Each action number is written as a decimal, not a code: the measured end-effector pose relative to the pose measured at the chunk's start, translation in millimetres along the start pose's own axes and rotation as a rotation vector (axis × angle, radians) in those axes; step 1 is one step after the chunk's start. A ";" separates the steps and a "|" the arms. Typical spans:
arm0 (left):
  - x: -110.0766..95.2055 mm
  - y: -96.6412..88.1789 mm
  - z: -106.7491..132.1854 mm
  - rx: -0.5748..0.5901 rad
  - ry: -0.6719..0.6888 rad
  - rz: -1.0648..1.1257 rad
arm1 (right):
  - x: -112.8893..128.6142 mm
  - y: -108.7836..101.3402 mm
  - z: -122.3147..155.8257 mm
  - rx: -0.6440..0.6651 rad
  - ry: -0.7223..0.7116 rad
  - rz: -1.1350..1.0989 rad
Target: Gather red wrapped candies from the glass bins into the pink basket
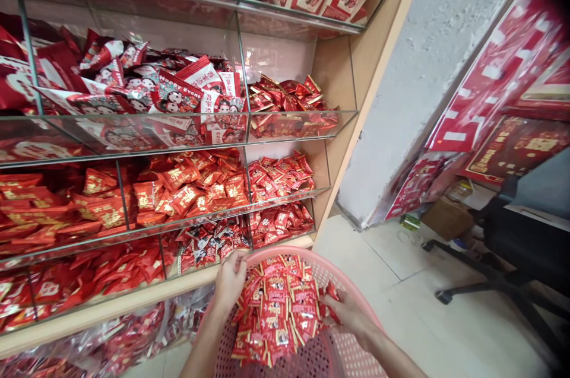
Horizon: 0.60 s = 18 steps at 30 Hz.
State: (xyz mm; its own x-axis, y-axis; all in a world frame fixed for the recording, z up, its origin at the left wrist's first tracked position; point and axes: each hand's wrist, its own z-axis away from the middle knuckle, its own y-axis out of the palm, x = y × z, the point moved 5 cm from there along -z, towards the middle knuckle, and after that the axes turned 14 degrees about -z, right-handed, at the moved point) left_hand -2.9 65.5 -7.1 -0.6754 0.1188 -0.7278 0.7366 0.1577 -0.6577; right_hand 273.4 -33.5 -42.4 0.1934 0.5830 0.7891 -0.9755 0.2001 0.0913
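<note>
A round pink plastic basket [358, 292] with a perforated wall sits below the shelves, holding a heap of small red-and-gold candy packets [276, 307]. At the basket's far left rim is my left hand [230, 280], its fingers curled closed over the edge beside the heap. My right hand [345, 310] is inside the basket's right side. Its fingers are closed around a few red candy packets at the heap's edge, and the fingertips are partly hidden by them.
Glass-fronted shelves [187, 135] hold red sweets sorted into compartments. Plastic bags of red packets [133, 330] lie under the lowest shelf. To the right stand a grey wall [396, 81], a black wheeled chair [512, 235] and a cardboard box [447, 218] on the tiled floor [378, 253].
</note>
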 end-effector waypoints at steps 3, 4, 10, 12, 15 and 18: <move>-0.5 -0.6 0.1 -0.001 -0.004 -0.010 | -6.9 -1.6 -4.0 0.021 0.052 0.014; -0.5 -0.8 0.1 -0.004 -0.006 -0.010 | -8.3 -1.9 -5.7 0.033 0.054 0.009; -0.1 -0.7 0.4 -0.001 -0.004 -0.029 | 2.4 -3.3 -5.5 0.039 -0.040 0.091; 0.3 -0.8 0.5 0.005 -0.007 -0.047 | 8.5 -5.4 -2.7 0.013 -0.104 0.203; -0.2 -1.3 0.5 0.004 0.000 -0.061 | 11.0 -11.0 -2.5 -0.045 -0.211 0.363; -1.1 -1.6 0.5 0.006 0.006 -0.069 | 6.7 -17.7 -9.0 -0.123 -0.320 0.485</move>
State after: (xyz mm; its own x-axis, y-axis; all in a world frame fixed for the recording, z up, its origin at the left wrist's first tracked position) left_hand -3.3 64.6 -5.3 -0.7249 0.1132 -0.6794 0.6882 0.1601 -0.7076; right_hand 293.0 -26.0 -44.2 -0.3311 0.3681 0.8689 -0.9217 0.0713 -0.3814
